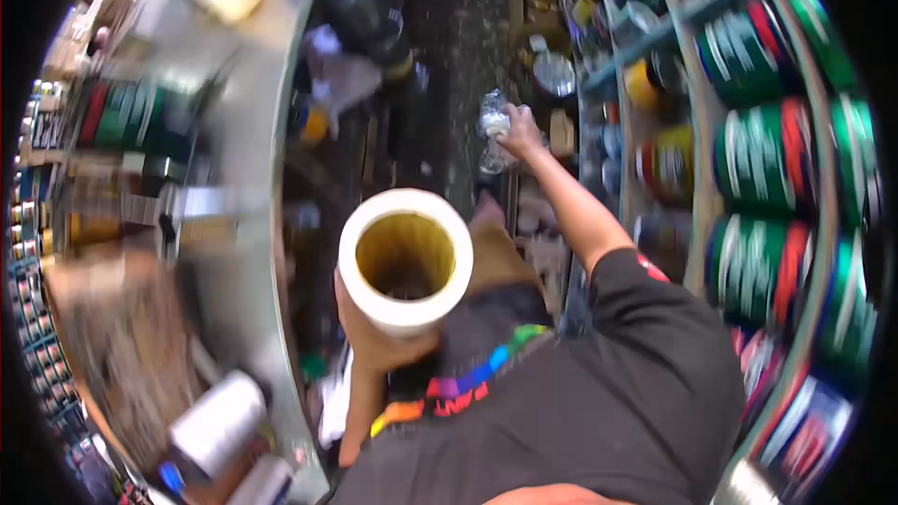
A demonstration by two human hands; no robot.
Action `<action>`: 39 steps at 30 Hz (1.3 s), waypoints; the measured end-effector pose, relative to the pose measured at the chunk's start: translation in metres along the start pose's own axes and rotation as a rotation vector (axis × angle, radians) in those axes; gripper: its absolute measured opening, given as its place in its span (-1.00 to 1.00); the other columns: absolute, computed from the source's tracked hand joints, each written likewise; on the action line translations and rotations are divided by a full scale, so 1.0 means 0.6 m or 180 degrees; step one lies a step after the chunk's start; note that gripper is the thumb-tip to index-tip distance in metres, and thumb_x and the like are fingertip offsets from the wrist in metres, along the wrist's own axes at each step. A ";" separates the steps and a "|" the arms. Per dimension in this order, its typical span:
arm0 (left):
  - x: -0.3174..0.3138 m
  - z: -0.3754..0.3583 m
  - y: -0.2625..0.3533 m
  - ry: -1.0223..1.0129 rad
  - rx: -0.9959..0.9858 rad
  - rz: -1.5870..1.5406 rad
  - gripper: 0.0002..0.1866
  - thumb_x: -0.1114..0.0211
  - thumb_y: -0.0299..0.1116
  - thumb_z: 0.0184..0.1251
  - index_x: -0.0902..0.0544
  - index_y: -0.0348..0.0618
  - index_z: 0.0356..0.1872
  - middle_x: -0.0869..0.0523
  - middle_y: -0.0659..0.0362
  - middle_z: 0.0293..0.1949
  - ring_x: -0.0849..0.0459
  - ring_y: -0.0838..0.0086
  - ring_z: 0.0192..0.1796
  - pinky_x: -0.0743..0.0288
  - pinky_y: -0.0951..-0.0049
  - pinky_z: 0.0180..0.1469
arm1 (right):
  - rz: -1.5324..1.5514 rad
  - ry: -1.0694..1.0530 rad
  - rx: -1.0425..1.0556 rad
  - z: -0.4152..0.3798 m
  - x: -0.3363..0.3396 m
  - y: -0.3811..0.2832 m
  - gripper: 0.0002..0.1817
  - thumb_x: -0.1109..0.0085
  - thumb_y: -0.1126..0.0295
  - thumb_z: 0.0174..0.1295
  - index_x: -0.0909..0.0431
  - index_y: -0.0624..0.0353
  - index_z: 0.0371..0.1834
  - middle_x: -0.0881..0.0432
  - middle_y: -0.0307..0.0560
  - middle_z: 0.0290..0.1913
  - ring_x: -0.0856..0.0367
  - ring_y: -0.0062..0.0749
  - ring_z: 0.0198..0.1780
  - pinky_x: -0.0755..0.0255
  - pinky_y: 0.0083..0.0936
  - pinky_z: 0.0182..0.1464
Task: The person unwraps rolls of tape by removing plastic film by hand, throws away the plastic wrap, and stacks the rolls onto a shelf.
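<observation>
Gripped a hollow white roll (405, 241) before the dark shirt (580, 383) in the left hand (385, 344), partly hidden beneath; clutched crumpled clear plastic (493, 119) farther forward in the right hand (520, 132); saw green cans (851, 309) cut off at right.

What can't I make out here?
In the head view:
Left hand: fingers mostly hidden behind the hollow white cylinder.
The cylinder's far end: lost in shadow.
Crumpled clear plastic in the right hand: too small and blurred to identify.
Green can at left: label motion-blurred.
</observation>
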State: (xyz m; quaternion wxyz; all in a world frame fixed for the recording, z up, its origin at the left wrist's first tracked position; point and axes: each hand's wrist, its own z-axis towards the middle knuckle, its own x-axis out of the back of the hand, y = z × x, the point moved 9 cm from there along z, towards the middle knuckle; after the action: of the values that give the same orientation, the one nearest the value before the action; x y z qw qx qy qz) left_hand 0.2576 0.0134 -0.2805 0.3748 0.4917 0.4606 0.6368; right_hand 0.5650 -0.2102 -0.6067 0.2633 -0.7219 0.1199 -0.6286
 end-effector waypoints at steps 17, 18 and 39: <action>-0.268 0.518 -0.310 -0.0379 0.1520 0.0360 0.17 -0.73 -0.28 -0.41 -0.29 -0.32 0.40 -0.64 -0.03 0.17 -0.67 0.18 0.23 -0.52 0.17 0.31 | -0.2542 -0.1374 0.0220 0.854 -0.114 0.355 -0.74 -0.22 0.43 0.24 -0.70 0.09 -0.01 -0.62 0.20 0.18 -0.66 0.29 0.16 -0.63 0.05 0.09; -0.253 0.519 -0.296 -0.0208 0.1523 0.0385 0.20 -0.73 -0.28 -0.41 -0.25 -0.31 0.42 -0.62 -0.04 0.20 -0.66 0.16 0.25 -0.52 0.16 0.32 | -0.2155 -0.1223 0.0404 0.817 -0.121 0.317 -0.72 -0.25 0.41 0.19 -0.70 0.14 -0.03 -0.67 0.24 0.03 -0.70 0.13 0.09 -0.64 -0.02 0.06; 0.128 -0.143 0.302 0.2942 -0.1563 0.0493 0.39 -0.78 -0.13 -0.26 0.00 -0.26 0.60 -0.37 -0.06 0.40 -0.42 0.14 0.42 -0.31 0.13 0.47 | 0.2248 -0.5934 0.2169 -0.387 0.258 -0.727 -0.10 -0.69 0.36 -0.32 -0.54 0.44 0.23 -0.72 0.09 0.12 -0.69 -0.22 0.15 -0.54 -0.25 0.25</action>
State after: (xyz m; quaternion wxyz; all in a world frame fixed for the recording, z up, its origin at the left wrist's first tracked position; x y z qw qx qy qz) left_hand 0.1515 0.0126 -0.0939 0.1886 0.0899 0.3775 0.9022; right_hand 0.2986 0.0212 -0.2277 0.6086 -0.7315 -0.1097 0.2873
